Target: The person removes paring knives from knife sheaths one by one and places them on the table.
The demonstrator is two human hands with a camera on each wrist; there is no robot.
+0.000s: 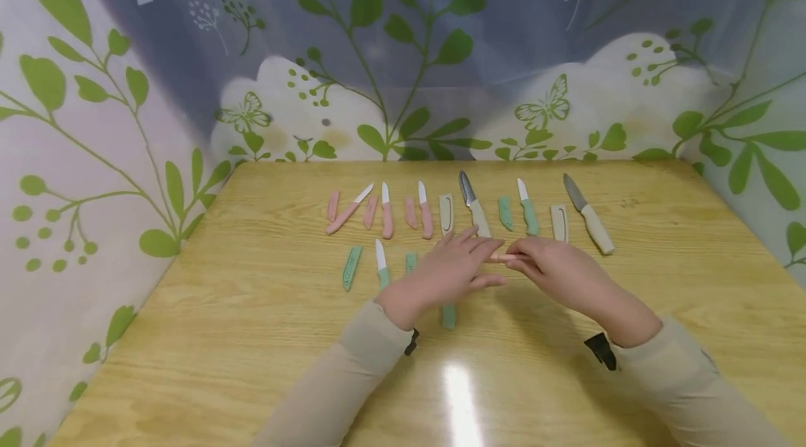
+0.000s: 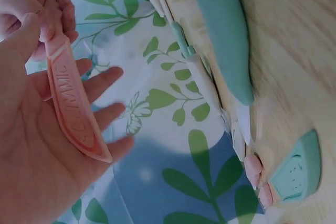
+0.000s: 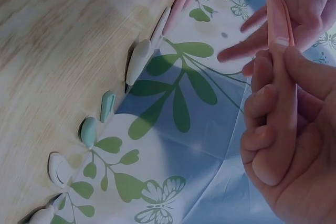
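My right hand [image 1: 557,272] grips the pink handle [image 3: 283,111] of a small knife, fingers curled round it. A pink sheath [image 2: 73,103] with CERAMIC in raised letters covers the blade. My left hand [image 1: 443,268] has its fingers spread, and the sheathed blade lies across its palm in the left wrist view. Both hands are held over the middle of the wooden table. Beneath the left hand and wrist, green-handled pieces [image 1: 448,316] are partly hidden.
Along the table's [image 1: 252,335] back lie unsheathed pink knives [image 1: 387,220], a green knife [image 1: 529,216] and cream-handled knives [image 1: 595,226], with sheaths such as the green one [image 1: 506,213] beside them. Nearer lie a green sheath [image 1: 352,268] and a white-bladed knife [image 1: 380,258]. Patterned cloth [image 1: 403,48] stands behind.
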